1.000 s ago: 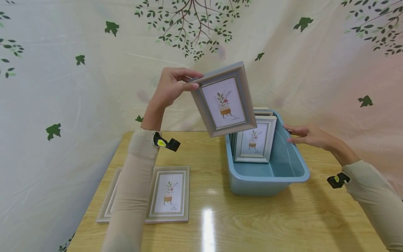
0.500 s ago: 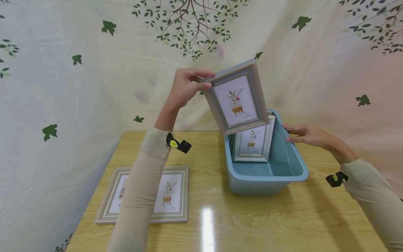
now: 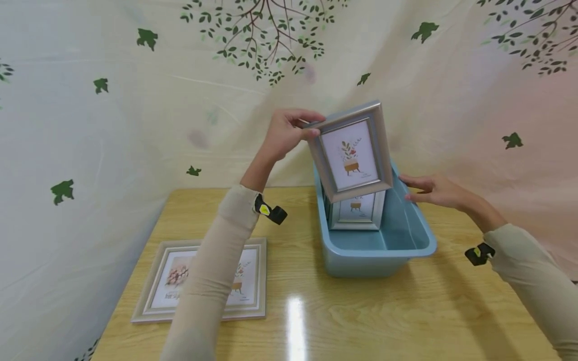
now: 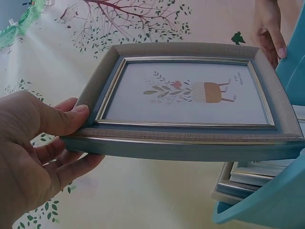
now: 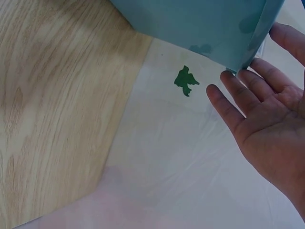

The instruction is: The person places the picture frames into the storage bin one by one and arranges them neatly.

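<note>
A picture frame (image 3: 351,159) with a greyish-beige border and a potted-plant print hangs tilted over the blue plastic bin (image 3: 379,253). My left hand (image 3: 289,131) pinches its upper left corner, thumb on the front and fingers behind, as the left wrist view shows. Behind its lower edge, a silver frame (image 3: 356,225) with a similar print stands upright in the bin. More frame edges (image 4: 243,179) show inside the bin in the left wrist view. At the bin's right rim, my right hand (image 3: 440,193) touches with thumb and fairly straight fingers (image 5: 238,93).
Two picture frames lie flat side by side at the left of the wooden table (image 3: 343,316): a blossom-print frame (image 3: 169,276) and a plant-print frame (image 3: 255,276). My left forearm (image 3: 217,271) partly covers both. A leaf-patterned cloth (image 3: 217,100) hangs behind the table.
My left hand has carried the picture frame rightward over the bin, then slightly lower. The blossom-print frame has come into view from behind my forearm. My right hand stays at the rim.
</note>
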Demonstrator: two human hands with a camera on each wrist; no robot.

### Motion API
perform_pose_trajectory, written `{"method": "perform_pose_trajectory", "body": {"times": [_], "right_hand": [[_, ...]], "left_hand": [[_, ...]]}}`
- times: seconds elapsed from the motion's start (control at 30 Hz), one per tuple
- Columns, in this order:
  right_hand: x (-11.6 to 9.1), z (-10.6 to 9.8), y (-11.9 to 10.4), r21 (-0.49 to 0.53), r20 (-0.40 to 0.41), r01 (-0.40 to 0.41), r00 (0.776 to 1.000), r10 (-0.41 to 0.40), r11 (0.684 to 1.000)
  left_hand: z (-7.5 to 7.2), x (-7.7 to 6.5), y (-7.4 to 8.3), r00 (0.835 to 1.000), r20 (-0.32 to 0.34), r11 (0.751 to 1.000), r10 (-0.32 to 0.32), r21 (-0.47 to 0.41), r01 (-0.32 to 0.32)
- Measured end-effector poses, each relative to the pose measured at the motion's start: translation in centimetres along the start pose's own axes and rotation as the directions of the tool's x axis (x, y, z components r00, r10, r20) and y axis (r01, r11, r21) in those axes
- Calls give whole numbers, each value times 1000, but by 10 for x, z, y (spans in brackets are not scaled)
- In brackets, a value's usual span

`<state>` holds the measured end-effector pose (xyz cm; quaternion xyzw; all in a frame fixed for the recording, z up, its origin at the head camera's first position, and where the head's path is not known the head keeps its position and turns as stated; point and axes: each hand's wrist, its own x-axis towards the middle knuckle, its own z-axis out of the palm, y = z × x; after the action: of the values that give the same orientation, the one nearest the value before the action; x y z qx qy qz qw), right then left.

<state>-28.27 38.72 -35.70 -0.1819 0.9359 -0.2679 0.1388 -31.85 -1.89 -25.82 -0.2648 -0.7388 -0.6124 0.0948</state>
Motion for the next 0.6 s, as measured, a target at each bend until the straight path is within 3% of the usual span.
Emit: {"method": "perform_pose_trajectory", "body": {"times": [0.23, 0.6], "right_hand": [[0, 5, 4, 6, -47, 49, 998, -49, 999], [-3, 10, 3, -97, -134, 54, 989, -67, 994]], "left_hand": [[13, 1, -8, 999, 41, 999, -34, 35, 33], [30, -4, -24, 992, 107, 997, -73, 38, 69]]}}
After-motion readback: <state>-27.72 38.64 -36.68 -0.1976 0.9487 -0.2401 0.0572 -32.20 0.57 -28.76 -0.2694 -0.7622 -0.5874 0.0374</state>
